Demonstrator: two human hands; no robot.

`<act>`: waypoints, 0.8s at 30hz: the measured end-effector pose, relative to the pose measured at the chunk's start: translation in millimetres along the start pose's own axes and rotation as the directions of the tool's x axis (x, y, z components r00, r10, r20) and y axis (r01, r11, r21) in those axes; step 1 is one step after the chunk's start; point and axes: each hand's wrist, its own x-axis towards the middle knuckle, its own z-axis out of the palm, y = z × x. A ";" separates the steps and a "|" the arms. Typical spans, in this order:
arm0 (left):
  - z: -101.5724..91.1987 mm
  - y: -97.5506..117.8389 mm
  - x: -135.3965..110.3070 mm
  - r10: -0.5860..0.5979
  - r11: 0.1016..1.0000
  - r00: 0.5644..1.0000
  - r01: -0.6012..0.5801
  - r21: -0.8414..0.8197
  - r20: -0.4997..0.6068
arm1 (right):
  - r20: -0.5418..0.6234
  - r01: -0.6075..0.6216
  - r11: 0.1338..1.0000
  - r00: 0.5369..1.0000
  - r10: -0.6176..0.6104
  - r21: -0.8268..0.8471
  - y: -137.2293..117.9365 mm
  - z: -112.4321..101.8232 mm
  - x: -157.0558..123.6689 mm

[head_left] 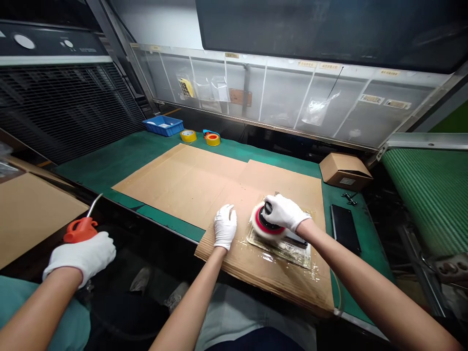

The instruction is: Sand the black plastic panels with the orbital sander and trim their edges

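Observation:
My right hand point(285, 212), in a white glove, is closed around the black knob of a round hand polisher point(269, 229). The polisher has a red ring and a fluffy white pad. Its pad rests on a flat rectangular piece point(281, 251) taped down to stacked cardboard point(318, 287); a dark edge shows under my wrist, but the rest there is hidden. To the left of the polisher, my left hand point(225, 227), also gloved, lies on the cardboard near its front edge. Its fingers are extended, and it holds nothing.
At left, a co-worker's gloved hand point(86, 256) holds an orange air blow gun point(81, 229). A blue tray point(163, 126) and tape rolls point(188, 136) stand at the back. On the right are a small carton point(343, 170), a black panel point(344, 228) and a green conveyor belt point(431, 190).

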 end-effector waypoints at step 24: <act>3.7 -6.1 -2.0 -0.008 1.000 1.000 0.008 0.001 -0.004 | -0.043 -0.094 0.996 0.995 0.094 -0.008 1.0 0.2 2.1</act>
